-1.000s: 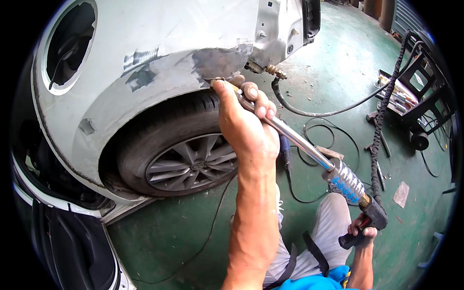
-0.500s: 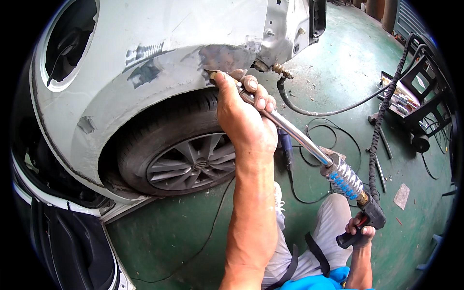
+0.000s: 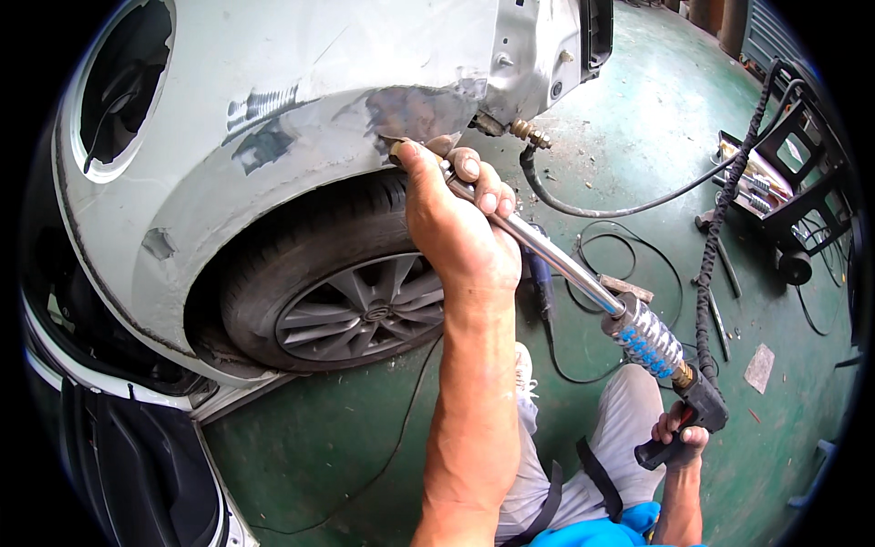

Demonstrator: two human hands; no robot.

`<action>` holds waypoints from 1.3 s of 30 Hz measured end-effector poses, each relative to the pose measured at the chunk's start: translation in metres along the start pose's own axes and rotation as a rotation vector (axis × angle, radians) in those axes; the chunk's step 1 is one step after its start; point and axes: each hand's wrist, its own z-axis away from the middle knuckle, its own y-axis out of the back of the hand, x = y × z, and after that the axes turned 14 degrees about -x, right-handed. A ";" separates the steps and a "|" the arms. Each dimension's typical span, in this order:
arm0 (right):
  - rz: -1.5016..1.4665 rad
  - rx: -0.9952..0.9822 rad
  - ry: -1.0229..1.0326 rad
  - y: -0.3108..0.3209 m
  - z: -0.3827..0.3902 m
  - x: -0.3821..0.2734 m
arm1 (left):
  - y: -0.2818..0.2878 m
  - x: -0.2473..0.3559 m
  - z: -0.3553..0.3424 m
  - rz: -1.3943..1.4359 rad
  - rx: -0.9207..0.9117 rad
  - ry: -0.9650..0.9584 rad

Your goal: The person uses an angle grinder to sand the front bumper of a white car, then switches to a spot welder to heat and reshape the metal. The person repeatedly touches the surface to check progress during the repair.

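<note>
A long dent puller gun slants across the middle, with a chrome rod [image 3: 565,260], a silver and blue coil spring [image 3: 645,339] and a black pistol grip [image 3: 700,406]. My left hand [image 3: 465,219] is wrapped round the rod's upper end, thumb on top, right at the wheel arch edge of the white car panel [image 3: 301,55]. The fingers partly hide the rod's tip, so whether it touches the metal cannot be told. Lower right, my right hand [image 3: 684,436] is closed round the pistol grip. Beside the left hand lies a bare, sanded metal patch [image 3: 419,111].
Below the arch sits the wheel [image 3: 365,310]. A brass clamp [image 3: 531,134] with a black cable hangs at the panel's corner. The gun's wrapped cable [image 3: 711,246] climbs to a black cart [image 3: 802,173]. Metal rods, wires and a blue-handled tool [image 3: 540,278] lie on the green floor.
The view has shifted slightly, so the car panel appears a little farther left. Both hands keep their grip, and the gun has barely moved.
</note>
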 end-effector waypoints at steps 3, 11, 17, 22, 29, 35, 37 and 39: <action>-0.042 -0.015 0.013 0.004 0.001 -0.001 | -0.002 0.001 0.000 -0.002 0.009 -0.005; -0.051 0.011 0.012 0.013 -0.001 -0.005 | -0.025 -0.074 0.093 -0.389 -0.186 0.388; 0.027 0.039 -0.026 0.002 -0.012 -0.008 | -0.028 -0.088 0.114 -0.012 -0.086 0.468; 0.022 0.020 -0.023 -0.002 -0.012 -0.011 | -0.026 -0.067 0.090 0.122 -0.059 0.455; -0.008 0.033 -0.013 0.004 -0.013 -0.004 | -0.022 -0.089 0.117 0.004 -0.131 0.471; -0.043 0.035 -0.012 0.003 -0.011 -0.008 | -0.011 -0.014 0.023 0.067 0.140 0.060; -0.058 0.028 -0.010 0.000 -0.012 -0.007 | 0.000 0.008 0.004 0.145 0.045 0.030; -0.049 0.017 -0.013 0.001 -0.009 -0.009 | 0.008 0.008 -0.004 0.242 -0.103 0.042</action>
